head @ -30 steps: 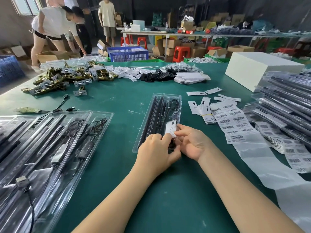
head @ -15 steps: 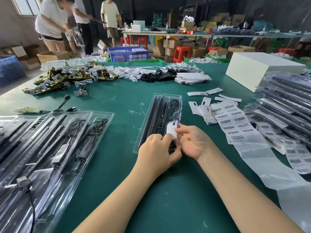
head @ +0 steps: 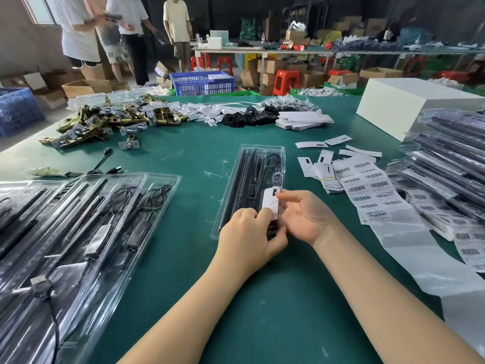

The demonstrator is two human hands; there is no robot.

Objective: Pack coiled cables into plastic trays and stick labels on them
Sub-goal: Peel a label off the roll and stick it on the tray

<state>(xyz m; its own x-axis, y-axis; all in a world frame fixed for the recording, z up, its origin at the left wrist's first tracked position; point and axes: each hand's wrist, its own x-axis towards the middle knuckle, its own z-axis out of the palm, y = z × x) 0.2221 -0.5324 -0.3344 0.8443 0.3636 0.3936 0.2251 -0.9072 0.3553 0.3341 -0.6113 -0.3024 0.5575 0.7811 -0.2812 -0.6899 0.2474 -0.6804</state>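
Observation:
A clear plastic tray [head: 237, 179] holding black rods and a coiled black cable lies lengthwise on the green table [head: 183, 158]. A white label card [head: 271, 203] sits on the tray's near right part. My left hand [head: 249, 240] grips the near end of the tray, fingers on the card's lower edge and thumb at the tray's front rim. My right hand [head: 307, 216] is turned palm-left beside the tray, its index fingertip touching the card's top, the other fingers loosely curled.
Barcode label sheets [head: 367, 187] and a banded stack of small cards [head: 325, 177] lie right of the tray, with packed trays [head: 451, 164] and a white box [head: 409, 103] beyond. More trays [head: 78, 232] fill the left. Brass hardware [head: 105, 122] lies at the back.
My right hand has rolled palm-outward and loosened from a pinch on the card to a fingertip touch. The left hand and tray stay put. People in the background have moved.

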